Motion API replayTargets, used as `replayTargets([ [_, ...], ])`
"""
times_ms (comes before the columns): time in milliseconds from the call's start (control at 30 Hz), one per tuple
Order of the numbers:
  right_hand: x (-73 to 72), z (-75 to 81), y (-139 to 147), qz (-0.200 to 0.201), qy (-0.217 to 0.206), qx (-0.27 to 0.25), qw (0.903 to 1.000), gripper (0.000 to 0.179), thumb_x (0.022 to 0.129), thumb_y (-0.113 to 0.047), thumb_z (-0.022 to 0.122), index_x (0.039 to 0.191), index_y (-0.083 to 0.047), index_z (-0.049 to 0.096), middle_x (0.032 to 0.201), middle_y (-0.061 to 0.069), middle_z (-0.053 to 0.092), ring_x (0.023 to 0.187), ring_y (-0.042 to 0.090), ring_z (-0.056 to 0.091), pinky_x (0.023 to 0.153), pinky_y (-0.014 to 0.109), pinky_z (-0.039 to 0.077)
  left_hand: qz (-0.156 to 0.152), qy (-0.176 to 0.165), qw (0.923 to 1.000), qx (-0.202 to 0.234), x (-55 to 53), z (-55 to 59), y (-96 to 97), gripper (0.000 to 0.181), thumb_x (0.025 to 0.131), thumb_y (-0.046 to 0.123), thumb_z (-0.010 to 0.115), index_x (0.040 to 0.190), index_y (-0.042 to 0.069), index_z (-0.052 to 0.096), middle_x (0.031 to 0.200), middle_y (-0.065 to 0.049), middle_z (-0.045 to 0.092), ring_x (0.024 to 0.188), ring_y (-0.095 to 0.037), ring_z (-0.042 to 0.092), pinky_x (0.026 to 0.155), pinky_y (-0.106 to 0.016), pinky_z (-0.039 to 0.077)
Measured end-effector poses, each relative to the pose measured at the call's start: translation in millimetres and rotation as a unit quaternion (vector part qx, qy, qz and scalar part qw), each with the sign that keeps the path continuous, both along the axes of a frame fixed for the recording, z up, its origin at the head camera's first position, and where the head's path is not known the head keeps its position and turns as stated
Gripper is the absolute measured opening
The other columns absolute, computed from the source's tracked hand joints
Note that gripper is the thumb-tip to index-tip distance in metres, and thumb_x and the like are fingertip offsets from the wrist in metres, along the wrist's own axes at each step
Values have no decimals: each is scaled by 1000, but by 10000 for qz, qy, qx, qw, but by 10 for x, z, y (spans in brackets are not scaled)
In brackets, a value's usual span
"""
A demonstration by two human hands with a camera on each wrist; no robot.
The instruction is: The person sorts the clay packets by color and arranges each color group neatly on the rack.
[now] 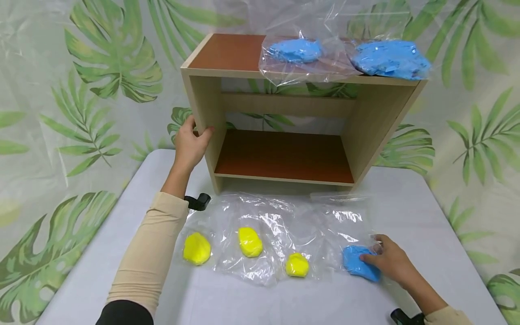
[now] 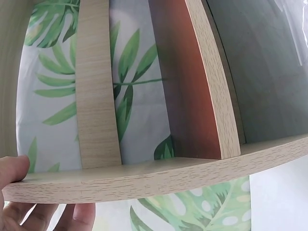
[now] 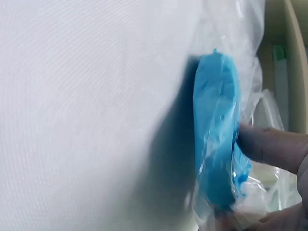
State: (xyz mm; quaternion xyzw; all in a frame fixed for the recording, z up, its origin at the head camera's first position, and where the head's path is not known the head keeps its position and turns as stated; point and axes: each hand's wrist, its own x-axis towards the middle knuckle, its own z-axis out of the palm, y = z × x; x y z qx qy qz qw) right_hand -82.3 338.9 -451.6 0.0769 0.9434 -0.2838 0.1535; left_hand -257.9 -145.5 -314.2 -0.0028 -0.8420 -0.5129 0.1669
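My left hand (image 1: 190,146) holds the left side panel of a small wooden shelf (image 1: 284,155). In the left wrist view, the thumb lies on the inner face of that panel (image 2: 159,175) and the fingers on its outer face. Low on the right, my right hand (image 1: 393,262) grips a clear plastic bag with a lump of blue clay-like material (image 1: 357,261) inside. The right wrist view has the thumb pressed against the blue lump (image 3: 216,130) through the plastic; some fingers are partly hidden behind the bag.
Left of the right hand, three yellow lumps (image 1: 250,242) in clear bags lie in a row on the white table (image 1: 227,300). Two more bagged blue lumps (image 1: 390,58) sit on the shelf's top board (image 1: 231,52). A leaf-patterned sheet (image 1: 115,58) hangs behind.
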Motion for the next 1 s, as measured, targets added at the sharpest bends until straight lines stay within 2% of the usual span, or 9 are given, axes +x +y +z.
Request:
replayTargets([
  [67, 4, 25, 5, 2, 122, 27, 9999, 86, 87, -31, 73, 144, 12, 26, 132, 46, 46, 122, 61, 47, 92, 65, 48, -2, 12, 10000, -37, 3, 14, 4, 47, 93, 30, 59, 135, 10, 53, 138, -15, 59, 115, -34, 68, 92, -49, 56],
  [200, 1, 46, 30, -108, 158, -231, 9996, 81, 93, -26, 64, 150, 4, 15, 134, 48, 40, 121, 64, 44, 90, 68, 48, -2, 24, 9999, -103, 10, 33, 11, 47, 93, 29, 58, 136, 9, 53, 137, -14, 59, 114, -34, 68, 91, -49, 56],
  [300, -21, 56, 51, -257, -197, -641, 9974, 87, 95, -29, 62, 155, 2, 6, 144, 48, 26, 130, 66, 33, 99, 72, 41, -21, -14, 9999, -104, 11, 34, 16, 48, 94, 29, 58, 137, 10, 52, 138, -14, 59, 116, -34, 67, 92, -50, 56],
  [400, -49, 52, 76, -459, -773, -1287, 9876, 96, 95, -34, 63, 153, 12, 3, 150, 48, 12, 137, 64, 21, 109, 71, 31, -57, -42, 10000, -42, 16, 26, 15, 48, 94, 29, 58, 139, 11, 51, 139, -14, 58, 117, -34, 67, 93, -50, 56],
  [500, -64, 36, 95, -575, -1047, -1580, 9802, 92, 96, -36, 61, 150, 18, 10, 152, 47, 8, 141, 62, 16, 112, 67, 28, -87, -18, 10000, 20, 24, 18, 9, 48, 94, 28, 58, 139, 11, 51, 139, -14, 58, 117, -34, 67, 93, -50, 56],
  [667, -55, 10, 69, -634, -799, -1518, 9831, 70, 100, -31, 54, 151, 8, 26, 152, 44, 19, 135, 59, 35, 101, 58, 48, -145, 60, 9999, 49, 20, 21, -3, 47, 94, 26, 58, 138, 9, 52, 139, -15, 58, 117, -35, 66, 93, -51, 56],
  [800, -65, -6, 38, -599, -867, -1503, 9830, 78, 99, -33, 58, 151, 11, 21, 151, 43, 21, 122, 47, 50, 95, 51, 55, -149, 42, 9999, 33, 24, 34, -11, 48, 95, 27, 58, 139, 9, 51, 140, -16, 57, 118, -35, 66, 94, -51, 55],
  [900, -68, -18, 40, -486, -947, -1337, 9853, 91, 96, -39, 62, 151, 15, 14, 154, 42, 16, 135, 51, 40, 109, 61, 39, -118, 43, 9999, -28, 32, 32, -5, 48, 95, 28, 58, 139, 10, 50, 139, -15, 58, 116, -35, 67, 93, -51, 56],
  [1000, -57, -25, 49, -484, -929, -1318, 9857, 94, 95, -41, 63, 152, 14, 13, 156, 41, 12, 143, 57, 22, 113, 67, 26, -103, 44, 9999, -79, 31, 18, -1, 49, 95, 28, 58, 139, 11, 50, 138, -14, 59, 114, -35, 68, 91, -51, 56],
])
